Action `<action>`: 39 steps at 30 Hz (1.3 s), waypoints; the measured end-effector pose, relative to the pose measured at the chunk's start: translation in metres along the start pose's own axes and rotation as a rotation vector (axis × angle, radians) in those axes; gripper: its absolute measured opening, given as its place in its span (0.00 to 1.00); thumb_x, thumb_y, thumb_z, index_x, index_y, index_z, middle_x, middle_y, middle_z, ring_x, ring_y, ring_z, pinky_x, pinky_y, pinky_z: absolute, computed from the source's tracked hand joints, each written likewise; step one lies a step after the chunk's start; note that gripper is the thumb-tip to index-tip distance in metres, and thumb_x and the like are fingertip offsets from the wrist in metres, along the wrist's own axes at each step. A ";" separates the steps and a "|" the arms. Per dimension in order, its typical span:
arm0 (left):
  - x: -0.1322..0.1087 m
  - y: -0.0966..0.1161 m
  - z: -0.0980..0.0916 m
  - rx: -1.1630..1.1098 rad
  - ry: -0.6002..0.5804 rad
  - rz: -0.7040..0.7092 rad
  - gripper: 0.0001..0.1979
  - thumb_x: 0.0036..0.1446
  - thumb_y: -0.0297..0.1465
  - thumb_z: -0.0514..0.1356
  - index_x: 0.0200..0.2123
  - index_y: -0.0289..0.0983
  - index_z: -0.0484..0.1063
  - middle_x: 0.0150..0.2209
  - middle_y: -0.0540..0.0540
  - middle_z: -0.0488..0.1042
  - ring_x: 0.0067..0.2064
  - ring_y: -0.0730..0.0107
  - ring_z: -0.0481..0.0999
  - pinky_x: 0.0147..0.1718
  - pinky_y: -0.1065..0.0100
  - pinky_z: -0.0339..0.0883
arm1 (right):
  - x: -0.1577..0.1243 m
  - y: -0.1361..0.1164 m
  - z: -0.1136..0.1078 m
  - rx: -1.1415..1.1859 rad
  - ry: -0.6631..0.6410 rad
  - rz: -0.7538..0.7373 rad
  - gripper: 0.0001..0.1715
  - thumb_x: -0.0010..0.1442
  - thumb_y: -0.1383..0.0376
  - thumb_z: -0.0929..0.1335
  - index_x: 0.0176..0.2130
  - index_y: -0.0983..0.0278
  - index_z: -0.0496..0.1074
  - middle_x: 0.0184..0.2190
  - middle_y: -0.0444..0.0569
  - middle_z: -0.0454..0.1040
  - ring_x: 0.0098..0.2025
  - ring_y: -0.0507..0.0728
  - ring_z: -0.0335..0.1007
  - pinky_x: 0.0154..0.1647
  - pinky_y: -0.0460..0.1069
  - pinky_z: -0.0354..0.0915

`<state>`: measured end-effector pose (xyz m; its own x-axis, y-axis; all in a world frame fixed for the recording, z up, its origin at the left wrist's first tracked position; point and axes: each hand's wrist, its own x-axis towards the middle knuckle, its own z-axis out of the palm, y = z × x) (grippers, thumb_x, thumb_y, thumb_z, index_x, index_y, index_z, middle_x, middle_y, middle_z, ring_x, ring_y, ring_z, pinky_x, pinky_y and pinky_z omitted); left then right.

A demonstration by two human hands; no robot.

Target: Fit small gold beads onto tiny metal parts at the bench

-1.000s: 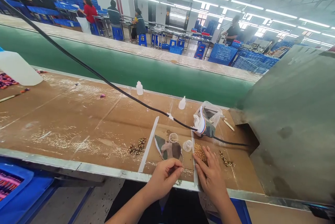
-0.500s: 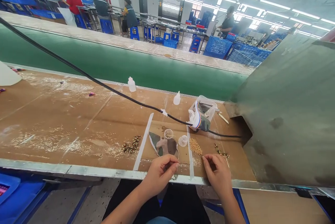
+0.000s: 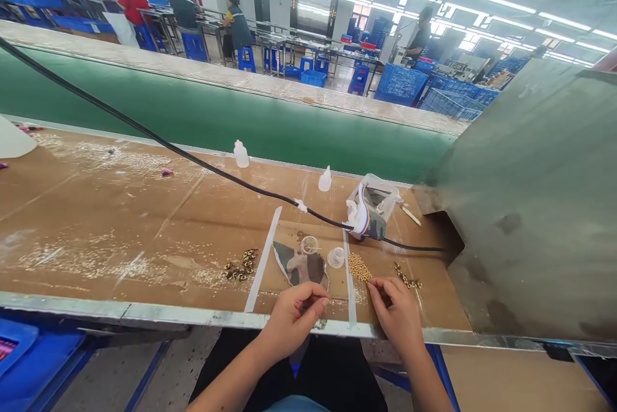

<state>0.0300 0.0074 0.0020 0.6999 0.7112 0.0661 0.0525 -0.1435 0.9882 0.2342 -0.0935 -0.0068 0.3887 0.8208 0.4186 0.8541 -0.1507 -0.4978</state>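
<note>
My left hand [image 3: 296,317] is closed in a pinch over the near edge of a camouflage cloth piece [image 3: 301,264]; whatever sits between its fingertips is too small to make out. At the near end of a pile of small tan beads [image 3: 358,267], my right hand [image 3: 398,309] has thumb and forefinger close together, and I cannot tell if a bead is in them. Beyond the cloth stand a small clear cup [image 3: 309,245] with a thin stick across it and another clear cup [image 3: 336,258]. Small dark-and-gold pieces lie left [image 3: 242,265] and right [image 3: 407,276].
A black cable [image 3: 231,175] crosses the cardboard-covered table. Two white squeeze bottles [image 3: 241,153] stand near its far edge. A clear plastic box [image 3: 378,197] holds camouflage cloth. A large metal panel [image 3: 525,206] rises at right. Beyond the green belt [image 3: 270,129], several people sit or stand.
My right hand has moved slightly left and up, to the near edge of the bead pile. My left hand keeps its pinch almost in place. The view has shifted a little.
</note>
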 end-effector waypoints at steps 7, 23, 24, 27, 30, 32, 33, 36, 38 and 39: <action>0.001 0.002 0.000 -0.014 -0.001 0.009 0.11 0.58 0.35 0.54 0.31 0.34 0.71 0.24 0.48 0.69 0.27 0.74 0.68 0.27 0.73 0.62 | 0.005 -0.002 0.002 -0.033 -0.056 0.017 0.21 0.63 0.53 0.60 0.31 0.62 0.74 0.28 0.49 0.73 0.30 0.53 0.70 0.30 0.47 0.65; 0.023 0.011 -0.002 -0.492 -0.136 -0.405 0.23 0.43 0.46 0.65 0.33 0.32 0.71 0.21 0.51 0.71 0.21 0.79 0.67 0.24 0.72 0.61 | 0.016 -0.061 0.022 0.381 0.006 -0.133 0.10 0.59 0.62 0.66 0.28 0.62 0.72 0.24 0.44 0.70 0.24 0.49 0.65 0.22 0.44 0.61; 0.023 0.009 -0.002 -0.512 -0.135 -0.405 0.23 0.43 0.46 0.65 0.33 0.32 0.70 0.21 0.51 0.71 0.21 0.79 0.66 0.24 0.73 0.60 | 0.017 -0.062 0.025 0.388 0.000 -0.148 0.10 0.59 0.62 0.66 0.28 0.62 0.72 0.25 0.45 0.71 0.25 0.50 0.66 0.23 0.44 0.62; 0.022 0.007 0.000 -0.545 -0.099 -0.382 0.23 0.43 0.46 0.65 0.32 0.32 0.68 0.20 0.52 0.70 0.20 0.80 0.65 0.22 0.74 0.58 | 0.017 -0.060 0.030 0.392 -0.002 -0.186 0.09 0.59 0.62 0.66 0.30 0.61 0.73 0.27 0.46 0.72 0.28 0.51 0.69 0.27 0.44 0.65; 0.021 0.007 0.001 -0.562 -0.070 -0.358 0.22 0.43 0.46 0.65 0.30 0.33 0.67 0.19 0.52 0.69 0.19 0.80 0.64 0.21 0.74 0.57 | 0.015 -0.058 0.030 0.374 -0.021 -0.187 0.08 0.60 0.62 0.66 0.32 0.61 0.74 0.28 0.47 0.73 0.28 0.51 0.69 0.26 0.45 0.65; 0.021 0.009 0.002 -0.569 -0.059 -0.349 0.22 0.42 0.46 0.66 0.30 0.33 0.67 0.20 0.52 0.69 0.20 0.80 0.65 0.21 0.74 0.57 | 0.014 -0.058 0.029 0.360 -0.035 -0.179 0.09 0.60 0.61 0.66 0.32 0.61 0.74 0.28 0.47 0.73 0.27 0.51 0.69 0.25 0.45 0.65; 0.020 0.009 0.002 -0.571 -0.053 -0.348 0.22 0.42 0.46 0.66 0.29 0.33 0.67 0.20 0.53 0.69 0.20 0.80 0.65 0.21 0.75 0.57 | 0.013 -0.058 0.029 0.357 -0.034 -0.180 0.09 0.60 0.61 0.65 0.33 0.61 0.74 0.28 0.47 0.73 0.27 0.51 0.69 0.24 0.45 0.65; 0.020 0.010 0.002 -0.561 -0.034 -0.343 0.22 0.42 0.46 0.66 0.29 0.33 0.67 0.20 0.53 0.69 0.21 0.80 0.65 0.21 0.75 0.58 | 0.013 -0.059 0.029 0.349 -0.025 -0.191 0.09 0.61 0.62 0.65 0.33 0.60 0.74 0.29 0.47 0.74 0.29 0.52 0.70 0.26 0.45 0.66; 0.019 0.010 0.002 -0.550 -0.024 -0.337 0.21 0.43 0.45 0.66 0.29 0.33 0.67 0.20 0.53 0.69 0.20 0.80 0.65 0.21 0.75 0.58 | 0.013 -0.058 0.030 0.341 -0.035 -0.189 0.10 0.62 0.61 0.64 0.34 0.60 0.74 0.29 0.48 0.74 0.31 0.52 0.71 0.29 0.46 0.67; 0.019 0.010 0.002 -0.544 -0.022 -0.335 0.20 0.43 0.45 0.65 0.29 0.33 0.67 0.20 0.53 0.69 0.20 0.80 0.65 0.21 0.75 0.58 | 0.013 -0.057 0.030 0.339 -0.042 -0.188 0.10 0.62 0.61 0.64 0.34 0.60 0.74 0.30 0.48 0.74 0.31 0.53 0.71 0.30 0.46 0.67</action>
<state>0.0447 0.0181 0.0125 0.7231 0.6419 -0.2553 -0.0941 0.4576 0.8842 0.1799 -0.0576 0.0043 0.2163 0.8394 0.4986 0.7434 0.1894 -0.6414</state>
